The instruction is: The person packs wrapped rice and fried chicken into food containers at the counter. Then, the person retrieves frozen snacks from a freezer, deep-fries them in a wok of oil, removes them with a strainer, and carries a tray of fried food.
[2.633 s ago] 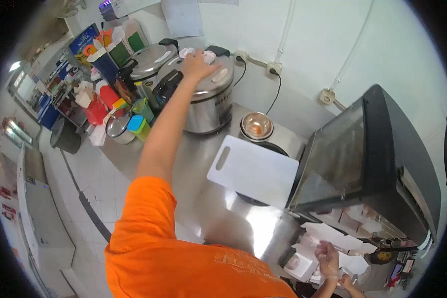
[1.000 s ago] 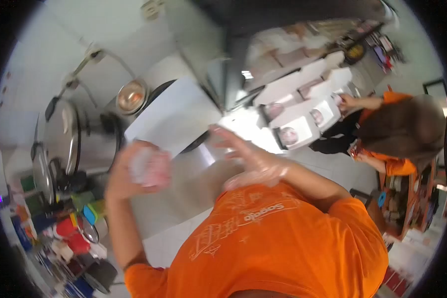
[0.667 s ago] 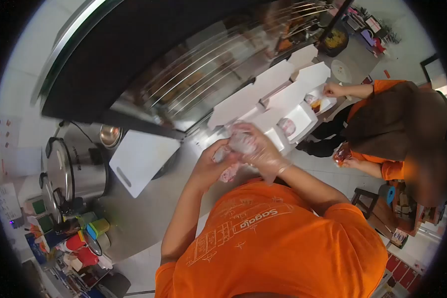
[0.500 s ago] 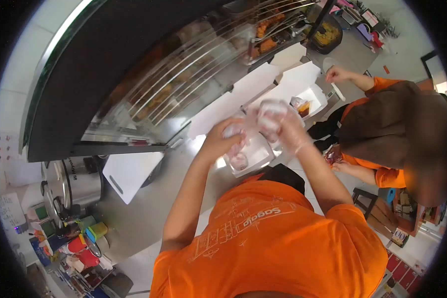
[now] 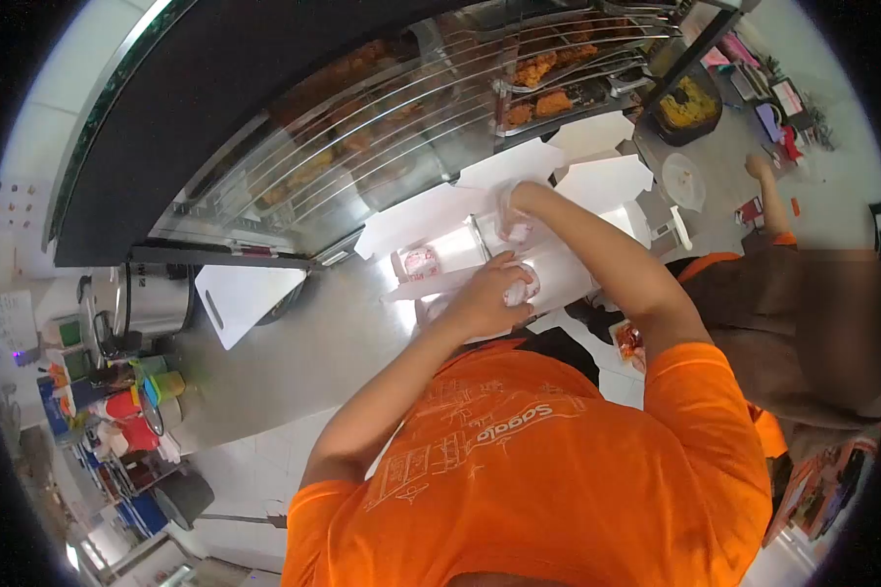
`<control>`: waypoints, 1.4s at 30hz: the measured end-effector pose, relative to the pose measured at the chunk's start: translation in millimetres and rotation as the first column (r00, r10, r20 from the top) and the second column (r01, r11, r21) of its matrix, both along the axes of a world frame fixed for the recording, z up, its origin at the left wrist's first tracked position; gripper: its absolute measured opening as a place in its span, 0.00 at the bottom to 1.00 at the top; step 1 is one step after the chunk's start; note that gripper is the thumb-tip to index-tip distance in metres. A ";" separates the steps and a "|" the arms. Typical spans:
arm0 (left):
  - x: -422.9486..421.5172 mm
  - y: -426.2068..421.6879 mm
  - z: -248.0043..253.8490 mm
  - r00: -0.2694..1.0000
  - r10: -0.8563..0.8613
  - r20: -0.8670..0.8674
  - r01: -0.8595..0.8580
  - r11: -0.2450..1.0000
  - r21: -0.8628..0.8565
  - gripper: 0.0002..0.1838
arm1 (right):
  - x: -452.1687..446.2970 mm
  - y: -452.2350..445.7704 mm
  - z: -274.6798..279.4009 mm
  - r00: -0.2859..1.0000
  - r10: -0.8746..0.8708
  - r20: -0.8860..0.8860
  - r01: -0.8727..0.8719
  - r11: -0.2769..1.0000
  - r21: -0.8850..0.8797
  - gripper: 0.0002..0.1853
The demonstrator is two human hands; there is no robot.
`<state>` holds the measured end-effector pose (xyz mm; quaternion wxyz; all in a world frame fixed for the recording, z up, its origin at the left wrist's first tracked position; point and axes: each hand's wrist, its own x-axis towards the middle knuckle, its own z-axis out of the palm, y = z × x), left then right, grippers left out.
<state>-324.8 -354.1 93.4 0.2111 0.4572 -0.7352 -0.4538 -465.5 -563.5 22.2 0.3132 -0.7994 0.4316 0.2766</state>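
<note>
Several open white boxes (image 5: pixel 416 217) stand side by side on the metal counter, lids raised. My left hand (image 5: pixel 482 301) is closed around a white bundle with reddish print (image 5: pixel 522 286), held low over the near side of the boxes. My right hand (image 5: pixel 531 199) reaches down into a box farther back, fingers closed on another wrapped bundle (image 5: pixel 514 229); its fingertips are partly hidden. A similar red-and-white wrapped bundle (image 5: pixel 421 262) lies in the leftmost box.
A glass display case (image 5: pixel 362 147) with wire racks and fried food borders the counter behind the boxes. A white cutting board (image 5: pixel 250 298) and a large pot (image 5: pixel 157 301) are at left. On the right, a co-worker (image 5: pixel 744 333) stands close, near a plastic bowl (image 5: pixel 683 182).
My right hand has moved away from me, down into a box with its bundle. My left hand has shifted slightly right and nearer to me. The co-worker's arm has reached farther right.
</note>
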 end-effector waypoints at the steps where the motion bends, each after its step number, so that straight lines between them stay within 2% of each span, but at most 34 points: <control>1: -2.4 1.2 1.8 1.000 0.012 0.007 -0.012 1.000 0.008 0.24 | 4.6 -3.6 -18.6 0.995 0.062 -0.080 -0.059 0.997 0.039 0.35; 3: -3.5 1.7 -1.4 0.998 0.056 -0.031 -0.057 0.998 -0.019 0.25 | 7.5 -9.2 -54.7 0.978 0.179 -0.111 -0.172 0.983 0.072 0.33; 5: -1.3 1.7 -10.2 0.994 0.086 -0.066 -0.088 0.996 -0.030 0.24 | 4.3 -13.7 -81.1 0.956 0.292 -0.016 -0.291 0.956 0.044 0.30; 7: 4.8 2.3 10.0 0.935 0.253 -0.249 -0.159 0.926 0.344 0.26 | 0.3 -8.2 -32.2 0.987 0.147 0.062 -0.146 0.989 -0.014 0.29; 8: 5.6 -0.4 15.2 0.900 0.341 -0.272 -0.208 0.884 0.419 0.27 | -4.7 -1.5 5.9 0.992 0.071 0.102 -0.068 0.997 -0.039 0.28; 9: 6.4 -3.2 20.4 0.855 0.430 -0.289 -0.254 0.834 0.490 0.27 | -17.7 7.9 35.2 0.903 -0.256 0.344 0.187 0.957 0.221 0.29; 10: 5.7 -11.1 20.8 0.820 0.506 -0.267 -0.353 0.815 0.459 0.27 | -31.5 19.9 66.6 0.670 -0.584 0.459 0.339 0.790 0.511 0.29; 11: 3.2 -19.5 22.0 0.777 0.578 -0.248 -0.449 0.786 0.426 0.28 | -38.1 34.8 106.9 0.595 -0.689 0.413 0.338 0.681 0.649 0.30; 12: -3.8 -26.5 33.8 0.739 0.599 -0.310 -0.438 0.776 0.454 0.29 | -44.6 48.2 137.3 0.516 -0.784 0.345 0.323 0.551 0.770 0.31; 14: -26.0 -44.6 63.4 0.657 0.622 -0.426 -0.399 0.767 0.503 0.33 | -61.5 61.2 156.6 0.507 -0.711 0.487 0.300 0.675 0.674 0.32; 15: -36.7 -54.5 62.2 0.647 0.580 -0.495 -0.368 0.806 0.465 0.33 | -70.6 62.1 165.6 0.502 -0.664 0.554 0.291 0.733 0.615 0.33; 16: -47.8 -64.8 59.7 0.632 0.536 -0.560 -0.337 0.841 0.423 0.33 | -82.7 56.0 177.1 0.542 -0.667 0.511 0.373 0.736 0.564 0.34; 17: -57.7 -76.8 56.3 0.613 0.488 -0.622 -0.309 0.872 0.380 0.33 | -102.9 48.8 169.7 0.461 -0.709 0.534 0.425 0.705 0.568 0.34; 19: -69.4 -114.6 26.3 0.878 0.294 -0.377 -0.294 0.954 0.058 0.32 | -148.9 30.6 147.0 0.297 -0.763 0.574 0.510 0.635 0.581 0.34; 20: -75.4 -131.7 7.3 0.955 0.213 -0.206 -0.238 0.966 -0.101 0.31 | -163.3 19.6 146.5 0.281 -0.720 0.635 0.549 0.663 0.509 0.34; 22: -103.3 -151.1 -27.1 0.985 0.154 0.072 -0.136 0.968 -0.209 0.27 | -183.8 -0.1 144.9 0.257 -0.620 0.741 0.625 0.692 0.361 0.34; 23: -116.4 -157.5 -41.1 0.969 0.128 0.212 -0.073 0.965 -0.252 0.25 | -189.8 -11.0 141.5 0.394 -0.487 0.780 0.649 0.748 0.139 0.34; 25: -130.6 -162.2 -64.7 0.983 0.074 0.167 -0.023 0.956 -0.291 0.21 | -198.4 -32.3 127.7 0.659 -0.213 0.722 0.582 0.752 -0.310 0.35; 26: -134.9 -163.5 -70.2 0.988 0.049 0.147 -0.001 0.951 -0.309 0.20 | -197.1 -42.5 119.8 0.723 -0.265 0.638 0.567 0.756 -0.329 0.30; 28: -133.7 -138.8 -45.8 0.985 0.023 0.169 0.024 0.963 -0.268 0.20 | -188.2 -60.9 102.5 0.898 -0.228 0.376 0.378 0.836 -0.397 0.30; 29: -131.8 -124.1 -33.2 0.983 0.009 0.183 0.037 0.969 -0.245 0.20 | -183.7 -70.5 90.1 0.953 -0.194 0.234 0.277 0.871 -0.405 0.30; 31: -133.7 -107.7 -29.6 0.977 -0.010 0.213 0.070 0.960 -0.272 0.21 | -172.8 -79.8 70.4 0.997 0.042 -0.058 -0.056 0.962 -0.266 0.20; 33: -134.0 -99.2 -26.1 0.975 0.008 0.222 0.066 0.943 -0.327 0.21 | -153.2 -78.4 72.7 0.899 0.286 -0.330 -0.308 0.951 -0.014 0.15; 34: -132.5 -97.3 -22.9 0.977 -0.018 0.211 0.087 0.943 -0.320 0.21 | -152.5 -78.0 60.7 0.910 0.285 -0.301 -0.312 0.949 -0.042 0.16; 36: -128.4 -92.6 -26.8 0.987 0.001 0.162 0.058 0.930 -0.364 0.20 | -168.2 -89.6 1.6 0.918 0.327 -0.224 -0.357 0.928 -0.109 0.18; 37: -117.7 -84.5 -11.7 0.989 0.010 0.150 0.058 0.897 -0.438 0.20 | -165.7 -99.3 -17.9 0.913 0.367 -0.179 -0.393 0.908 -0.141 0.21; 38: -106.9 -72.8 -1.1 0.996 0.072 0.060 -0.031 0.859 -0.512 0.19 | -160.8 -102.8 -19.1 0.949 0.259 -0.178 -0.279 0.956 -0.095 0.22; 41: -34.5 -34.9 40.1 0.969 0.190 -0.157 -0.245 0.816 -0.523 0.21 | -144.1 -104.8 -10.1 0.985 0.145 -0.097 -0.142 0.989 0.031 0.21; 42: -4.6 -15.1 20.6 0.893 0.340 -0.294 -0.447 0.744 -0.497 0.17 | -144.3 -103.0 -1.9 0.991 0.121 -0.064 -0.116 0.991 0.072 0.20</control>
